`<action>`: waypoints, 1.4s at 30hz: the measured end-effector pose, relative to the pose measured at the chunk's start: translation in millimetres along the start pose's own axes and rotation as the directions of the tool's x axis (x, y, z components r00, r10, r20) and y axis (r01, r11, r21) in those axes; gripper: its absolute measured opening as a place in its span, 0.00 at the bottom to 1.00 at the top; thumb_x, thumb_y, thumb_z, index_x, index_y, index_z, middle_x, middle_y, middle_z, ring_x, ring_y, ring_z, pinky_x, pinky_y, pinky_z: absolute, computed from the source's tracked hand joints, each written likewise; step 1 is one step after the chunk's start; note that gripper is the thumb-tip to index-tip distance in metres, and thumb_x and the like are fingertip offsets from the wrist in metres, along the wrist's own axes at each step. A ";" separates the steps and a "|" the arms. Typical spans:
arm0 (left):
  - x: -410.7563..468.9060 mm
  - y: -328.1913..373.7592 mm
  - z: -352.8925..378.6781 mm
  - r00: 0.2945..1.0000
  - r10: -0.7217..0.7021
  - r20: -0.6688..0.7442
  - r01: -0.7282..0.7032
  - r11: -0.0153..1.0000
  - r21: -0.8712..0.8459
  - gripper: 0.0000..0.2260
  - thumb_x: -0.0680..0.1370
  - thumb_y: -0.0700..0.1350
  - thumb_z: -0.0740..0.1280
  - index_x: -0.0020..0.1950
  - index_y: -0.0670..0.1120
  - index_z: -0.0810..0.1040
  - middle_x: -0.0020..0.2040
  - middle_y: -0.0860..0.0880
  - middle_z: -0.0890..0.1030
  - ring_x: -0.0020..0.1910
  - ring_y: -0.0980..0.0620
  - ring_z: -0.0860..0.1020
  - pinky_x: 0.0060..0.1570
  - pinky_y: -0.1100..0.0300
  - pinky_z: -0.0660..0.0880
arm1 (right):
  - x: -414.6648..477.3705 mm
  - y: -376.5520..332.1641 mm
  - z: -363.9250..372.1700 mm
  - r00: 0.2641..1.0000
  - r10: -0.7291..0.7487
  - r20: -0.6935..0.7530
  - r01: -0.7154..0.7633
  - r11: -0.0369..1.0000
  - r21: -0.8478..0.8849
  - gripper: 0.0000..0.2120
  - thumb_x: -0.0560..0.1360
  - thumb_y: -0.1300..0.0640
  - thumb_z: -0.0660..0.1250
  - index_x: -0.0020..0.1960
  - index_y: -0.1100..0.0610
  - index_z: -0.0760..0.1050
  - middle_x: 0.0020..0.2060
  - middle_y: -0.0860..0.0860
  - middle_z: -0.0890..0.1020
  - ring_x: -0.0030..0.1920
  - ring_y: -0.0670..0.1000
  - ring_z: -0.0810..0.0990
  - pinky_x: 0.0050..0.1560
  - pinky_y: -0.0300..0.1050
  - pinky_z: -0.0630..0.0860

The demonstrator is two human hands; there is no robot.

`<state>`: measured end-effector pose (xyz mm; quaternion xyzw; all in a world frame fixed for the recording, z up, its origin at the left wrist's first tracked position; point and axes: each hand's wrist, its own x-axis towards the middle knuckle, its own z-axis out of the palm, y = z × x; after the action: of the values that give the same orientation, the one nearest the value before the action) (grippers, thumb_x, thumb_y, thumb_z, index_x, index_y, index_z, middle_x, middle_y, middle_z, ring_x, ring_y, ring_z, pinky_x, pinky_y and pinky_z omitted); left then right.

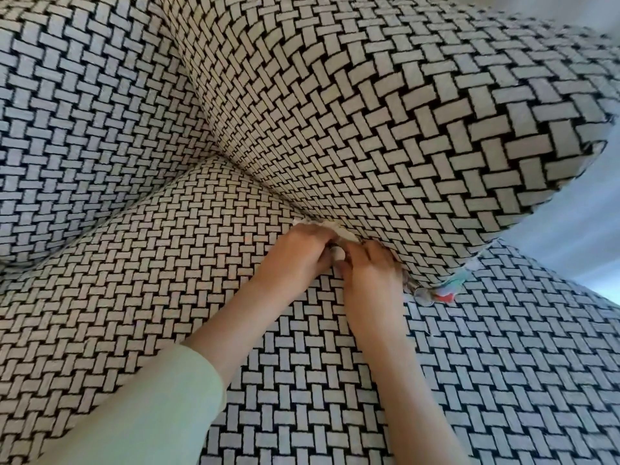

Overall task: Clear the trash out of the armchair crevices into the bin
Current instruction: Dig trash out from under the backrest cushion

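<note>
Your left hand (298, 260) and right hand (372, 276) meet on the seat (167, 246) at the armrest (369, 112) crevice. Crumpled paper (332, 226) sits just beyond your left fingertips, and wrappers (439, 292) are wedged in the crevice further right.

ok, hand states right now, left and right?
Left hand: curled, gripping the white crumpled paper at the crevice.
Right hand: fingers dug into the crevice; grip cannot be told.

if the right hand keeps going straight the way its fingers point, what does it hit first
Most likely the crumpled white paper wedged in the crevice just ahead of the right hand, then the armrest fabric behind it. Depth is hard to judge.
</note>
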<state>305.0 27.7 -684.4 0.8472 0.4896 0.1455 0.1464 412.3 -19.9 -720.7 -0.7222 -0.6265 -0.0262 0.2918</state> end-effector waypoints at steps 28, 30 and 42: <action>-7.7 51.3 -4.8 0.505 -0.487 0.713 0.381 -0.615 -0.690 0.14 0.79 0.37 0.53 0.35 0.40 0.70 0.23 0.45 0.73 0.27 0.53 0.71 0.21 0.67 0.72 | 6.1 6.3 -99.4 0.923 0.079 0.377 -0.087 0.996 0.003 0.14 0.75 0.67 0.61 0.58 0.56 0.75 0.43 0.52 0.82 0.38 0.50 0.78 0.32 0.39 0.71; -5.2 54.4 -2.4 0.514 -0.480 0.711 0.492 -0.514 -0.703 0.15 0.77 0.40 0.53 0.30 0.45 0.67 0.21 0.50 0.68 0.22 0.55 0.66 0.20 0.68 0.63 | 3.4 7.7 -98.8 0.864 0.154 0.480 -0.138 0.988 -0.068 0.14 0.76 0.67 0.58 0.59 0.56 0.71 0.50 0.52 0.80 0.49 0.52 0.80 0.43 0.42 0.74; -7.1 57.1 4.2 0.593 -0.442 0.673 0.593 -0.326 -0.736 0.14 0.77 0.42 0.55 0.30 0.47 0.65 0.19 0.53 0.61 0.16 0.57 0.59 0.18 0.70 0.53 | 1.6 -4.7 -70.7 0.864 0.152 0.479 -0.088 0.984 -0.153 0.15 0.76 0.67 0.57 0.62 0.59 0.70 0.62 0.54 0.70 0.57 0.54 0.74 0.53 0.41 0.70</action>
<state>348.1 -6.2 -666.7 0.1788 0.5553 0.3046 0.7529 431.5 -50.3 -659.7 -0.7598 -0.6308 0.1360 0.0787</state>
